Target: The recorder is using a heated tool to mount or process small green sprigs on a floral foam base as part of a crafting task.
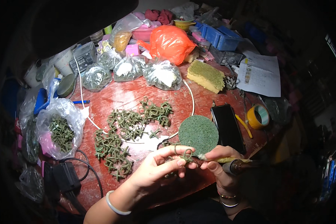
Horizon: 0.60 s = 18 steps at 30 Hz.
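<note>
In front of me, my left hand [160,164] pinches a small dark-green looped piece [187,155] between thumb and fingers. Another thin ring shape shows at its index finger. From the right, my right hand [223,168] grips a slim handheld tool [235,166] with a dark, thick body; its pale, whitish tip meets or nearly meets the looped piece. Just beyond the hands lies a round green abrasive-looking pad [198,132]. Left of it, many similar green pieces [115,143] lie in loose heaps on the red table [100,99], partly over white paper.
Knotted clear bags [162,76], a red plastic bag [171,43] and a yellow-green sponge [206,76] stand at the back. A phone [227,125], tape roll [258,116] and paper sheet [260,74] lie right. An open bag of pieces [61,130] and black adapter [66,176] sit left.
</note>
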{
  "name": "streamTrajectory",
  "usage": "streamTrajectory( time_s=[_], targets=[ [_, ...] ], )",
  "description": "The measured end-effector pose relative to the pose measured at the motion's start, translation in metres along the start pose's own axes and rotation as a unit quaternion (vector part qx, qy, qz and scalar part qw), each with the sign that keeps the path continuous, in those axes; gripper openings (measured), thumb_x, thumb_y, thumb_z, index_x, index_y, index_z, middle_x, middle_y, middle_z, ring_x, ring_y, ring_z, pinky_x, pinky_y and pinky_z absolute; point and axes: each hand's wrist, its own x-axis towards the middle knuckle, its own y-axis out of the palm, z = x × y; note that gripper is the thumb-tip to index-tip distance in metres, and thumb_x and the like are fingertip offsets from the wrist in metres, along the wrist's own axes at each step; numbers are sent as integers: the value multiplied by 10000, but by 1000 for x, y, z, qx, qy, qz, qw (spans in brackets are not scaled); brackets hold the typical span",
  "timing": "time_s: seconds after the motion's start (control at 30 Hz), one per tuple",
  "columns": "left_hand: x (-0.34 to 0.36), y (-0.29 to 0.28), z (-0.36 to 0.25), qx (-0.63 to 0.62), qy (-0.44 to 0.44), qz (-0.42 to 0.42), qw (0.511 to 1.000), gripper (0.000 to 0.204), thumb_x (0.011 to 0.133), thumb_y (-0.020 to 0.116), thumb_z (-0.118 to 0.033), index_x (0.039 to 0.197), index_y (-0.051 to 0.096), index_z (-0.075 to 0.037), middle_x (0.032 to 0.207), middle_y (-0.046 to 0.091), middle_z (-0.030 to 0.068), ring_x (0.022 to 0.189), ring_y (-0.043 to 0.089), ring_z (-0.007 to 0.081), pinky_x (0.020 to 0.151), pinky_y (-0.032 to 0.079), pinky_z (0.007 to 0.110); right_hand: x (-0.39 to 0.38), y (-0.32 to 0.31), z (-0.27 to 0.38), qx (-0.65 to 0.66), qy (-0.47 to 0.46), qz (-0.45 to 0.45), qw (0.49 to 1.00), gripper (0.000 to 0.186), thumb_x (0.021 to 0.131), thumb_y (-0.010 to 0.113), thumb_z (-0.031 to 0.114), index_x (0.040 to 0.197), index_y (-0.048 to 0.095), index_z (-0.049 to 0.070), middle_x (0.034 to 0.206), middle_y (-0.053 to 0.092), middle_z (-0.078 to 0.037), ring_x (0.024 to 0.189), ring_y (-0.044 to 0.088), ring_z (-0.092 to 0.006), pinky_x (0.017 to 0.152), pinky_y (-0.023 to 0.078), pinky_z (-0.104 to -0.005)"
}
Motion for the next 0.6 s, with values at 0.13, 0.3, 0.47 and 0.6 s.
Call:
streamTrajectory(
  time_s=[0.13,0.3,0.47,0.6],
  targets=[
    [-2,1,0,-70,-17,21,997,400,947,584,-154,1331,500,-78,1052,669,64,759,563,48,542,392,150,-1,6,-12,42,-13,-8,999,159,841,670,-42,998,647,-30,882,662,-104,794,653,-154,732,522,-261],
    [-2,-2,-1,-94,-20,43,994,420,940,598,-147,1341,492,-84,1056,668,71,759,558,41,487,353,136,-3,8,-13,-4,-34,-70,997,158,851,665,-31,1007,645,-16,863,653,-94,752,643,-138,699,517,-241],
    [-3,-1,-4,-59,-14,47,997,420,913,637,-125,1310,506,-82,1052,673,74,752,556,43,490,352,144,0,15,-13,-56,-10,-134,989,153,879,636,15,1015,578,-26,853,612,-92,747,626,-150,726,498,-252],
    [-1,2,-3,-65,-29,-5,997,390,884,674,-105,1248,534,-82,995,656,31,745,546,34,490,337,145,-3,9,-8,-48,-26,-118,991,190,883,655,100,992,573,-32,835,600,-96,703,604,-131,681,482,-233]
  ],
)
